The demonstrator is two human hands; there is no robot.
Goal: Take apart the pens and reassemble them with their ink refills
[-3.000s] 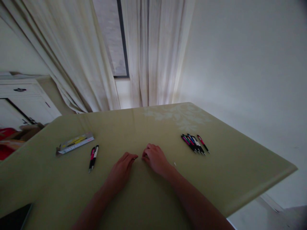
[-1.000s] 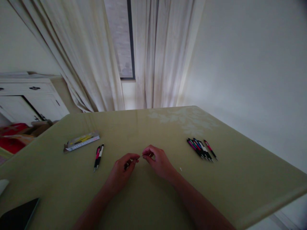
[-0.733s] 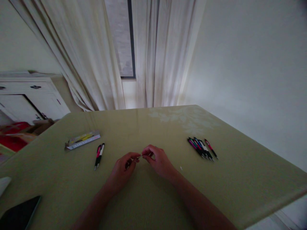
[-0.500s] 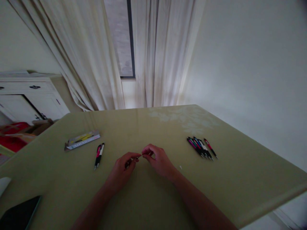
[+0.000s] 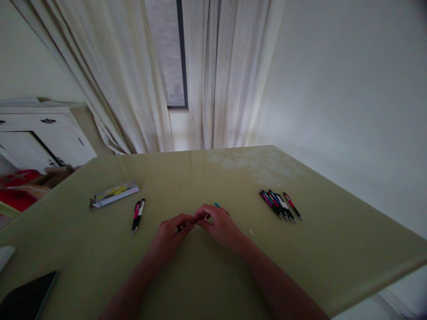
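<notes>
My left hand [image 5: 171,237] and my right hand [image 5: 218,225] meet fingertip to fingertip over the middle of the green table [image 5: 207,275]. Both are pinched closed. My right hand holds a teal pen part [image 5: 218,206] that sticks out behind its fingers. Something small and dark sits in my left hand's fingers; I cannot make it out. Two pens [image 5: 138,215] lie left of my hands. A row of several pens [image 5: 280,206] lies to the right.
A flat box [image 5: 114,194] lies at the table's left. A dark phone [image 5: 23,301] rests at the near left corner. White curtains [image 5: 213,75] and a window stand behind the table, and a white cabinet [image 5: 40,133] at the left.
My hands have drawn closer together until the fingertips touch. A teal pen part now shows behind my right hand's fingers. The pens and box have not moved.
</notes>
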